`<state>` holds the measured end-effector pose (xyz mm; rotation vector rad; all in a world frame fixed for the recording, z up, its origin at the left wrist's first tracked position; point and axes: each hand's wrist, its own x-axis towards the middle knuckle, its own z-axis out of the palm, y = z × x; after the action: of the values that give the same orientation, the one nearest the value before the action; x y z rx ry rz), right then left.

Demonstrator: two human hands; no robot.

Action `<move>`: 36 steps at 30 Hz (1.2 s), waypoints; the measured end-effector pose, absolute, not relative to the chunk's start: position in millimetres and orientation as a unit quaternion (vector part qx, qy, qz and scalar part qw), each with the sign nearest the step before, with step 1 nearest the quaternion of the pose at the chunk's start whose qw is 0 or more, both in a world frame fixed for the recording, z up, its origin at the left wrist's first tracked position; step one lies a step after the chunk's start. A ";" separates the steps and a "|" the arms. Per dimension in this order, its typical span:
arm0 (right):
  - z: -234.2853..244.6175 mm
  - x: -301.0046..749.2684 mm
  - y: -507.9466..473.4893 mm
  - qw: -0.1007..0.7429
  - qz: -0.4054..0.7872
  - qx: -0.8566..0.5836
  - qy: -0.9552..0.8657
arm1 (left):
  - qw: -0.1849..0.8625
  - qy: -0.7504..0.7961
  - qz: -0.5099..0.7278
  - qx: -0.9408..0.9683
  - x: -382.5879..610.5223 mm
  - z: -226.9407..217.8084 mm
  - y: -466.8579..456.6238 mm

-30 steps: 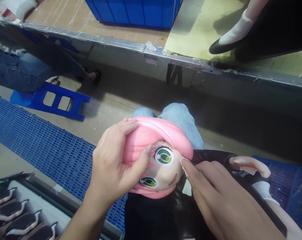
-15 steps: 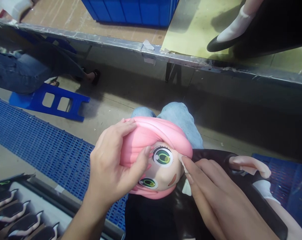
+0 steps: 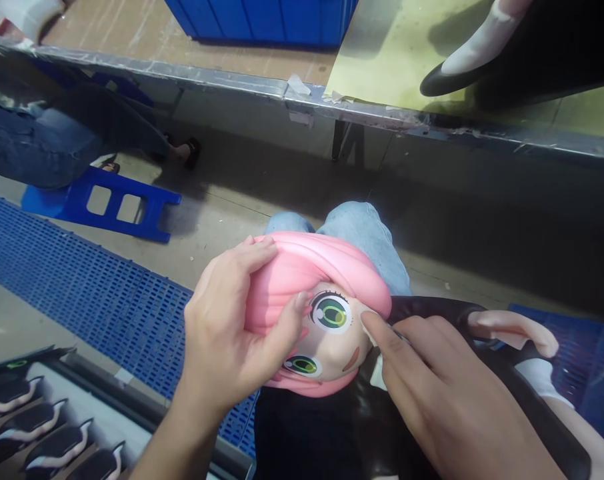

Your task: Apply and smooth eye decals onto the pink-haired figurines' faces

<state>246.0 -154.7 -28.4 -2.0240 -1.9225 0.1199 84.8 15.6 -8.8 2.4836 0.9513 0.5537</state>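
Note:
A large figure with pink hair point(image 3: 282, 287), green eyes and a pale face point(image 3: 327, 350) lies across my lap, its head tilted on its side. Its black-clothed body point(image 3: 302, 433) stretches to the right, where a bent pale arm point(image 3: 519, 323) shows. My left hand point(image 3: 237, 320) wraps around the hair, with the thumb beside the eyes. At the cheek near the hair edge, my right hand point(image 3: 432, 380) pinches a small white piece of cloth or paper point(image 3: 379, 375) and presses its index fingertip there. The curled fingers hide much of that piece.
Ahead runs a workbench edge point(image 3: 222, 80) with a blue bin point(image 3: 262, 23) and another figure's shoe and leg point(image 3: 462, 73). A blue stool point(image 3: 117, 207) and a seated person's leg point(image 3: 37, 143) are at left. Lower left, a tray point(image 3: 87, 407) holds several black-and-white parts.
The view has shifted slightly, so the figure and both hands appear a little farther right. My right index fingertip stays at the cheek, and less of the white piece shows.

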 end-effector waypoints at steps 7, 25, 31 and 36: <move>-32.9 242.8 -149.7 0.179 0.057 -0.717 -0.672 | 0.209 0.343 0.196 0.895 83.1 -8.2 15.5; -35.0 243.3 -159.0 0.148 0.063 -0.702 -0.694 | 0.215 0.344 0.196 0.893 82.6 -9.2 13.8; -32.9 246.8 -173.3 0.130 0.071 -0.685 -0.713 | 0.223 0.350 0.198 0.888 82.1 -10.6 14.6; -34.5 247.5 -173.0 0.142 0.051 -0.686 -0.712 | 0.223 0.341 0.202 0.891 81.9 -8.9 14.9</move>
<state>247.5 -173.0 -34.5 -1.9791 -2.0546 0.1474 81.9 14.9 -8.9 2.4595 0.9420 0.5589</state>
